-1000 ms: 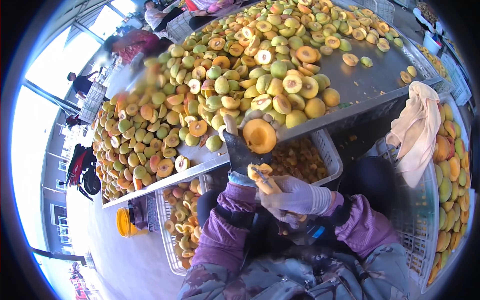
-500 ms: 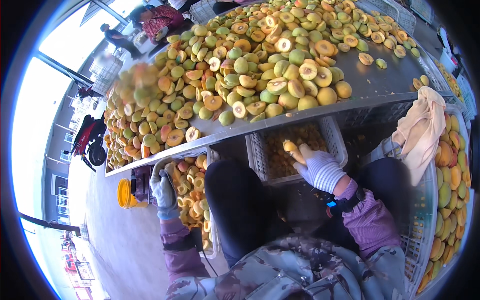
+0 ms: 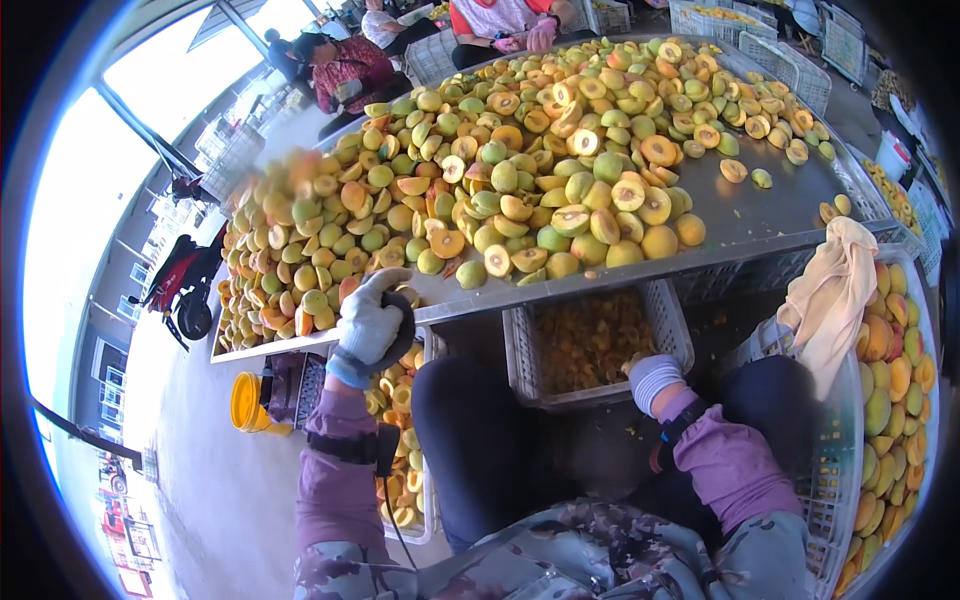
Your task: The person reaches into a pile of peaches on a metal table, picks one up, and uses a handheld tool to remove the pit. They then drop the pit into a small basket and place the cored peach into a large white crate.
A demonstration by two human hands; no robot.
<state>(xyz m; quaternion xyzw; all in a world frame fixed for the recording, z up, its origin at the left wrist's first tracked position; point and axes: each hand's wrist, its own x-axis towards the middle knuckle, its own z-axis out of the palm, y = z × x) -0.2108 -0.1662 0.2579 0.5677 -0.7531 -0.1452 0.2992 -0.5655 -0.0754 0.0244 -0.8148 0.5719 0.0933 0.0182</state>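
My left hand [image 3: 370, 325], in a pale knit glove with a dark palm, is at the table's front edge. Its fingers curl round a peach half [image 3: 408, 296] that is mostly hidden. Beside it lies a heap of halved yellow-green peaches [image 3: 480, 190], many with the cut stone showing. My right hand [image 3: 655, 378], in a striped glove, is closed near the front right corner of a grey crate [image 3: 515, 350] of small brownish-orange scraps. Its fingers are turned away, so what they hold is hidden. Below my left wrist stands a crate [image 3: 432, 500] of hollowed peach halves.
The metal table [image 3: 770, 195] carries the heap. A beige cloth [image 3: 835, 290] hangs over a full peach crate [image 3: 855, 480] at my right. A yellow bucket [image 3: 247, 402] stands at left. Across the table sits a person in pink gloves [image 3: 540, 35]; others work beyond.
My left hand has risen from the crate of hollowed halves to the table edge and closed round a half. My right hand has drawn down and right, away from over the scrap crate.
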